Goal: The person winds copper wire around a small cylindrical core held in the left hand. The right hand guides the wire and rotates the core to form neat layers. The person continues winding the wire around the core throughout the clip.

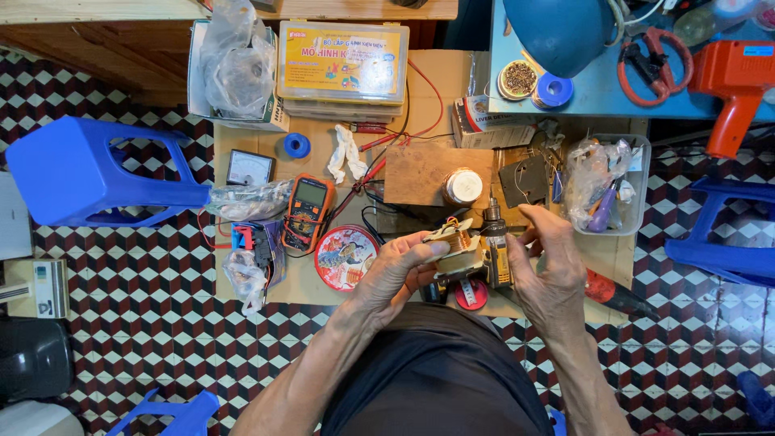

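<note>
My left hand (393,273) grips a small transformer (457,245) with copper windings and pale tape, thumb across its top. My right hand (547,270) wraps around a yellow and black cordless screwdriver (495,246) held upright beside the transformer, its tip pointing away from me. Both are held over the front edge of a low cardboard-covered table (323,153), above my lap. A round red tin lid (346,257) lies just left of my left hand.
An orange multimeter (307,211), an analog meter (249,168), a clear parts box with a yellow label (342,66), a wooden board (420,171) with a tape roll (463,186) and a clear tub of tools (607,184) crowd the table. Blue plastic stools (89,173) stand on the checkered floor.
</note>
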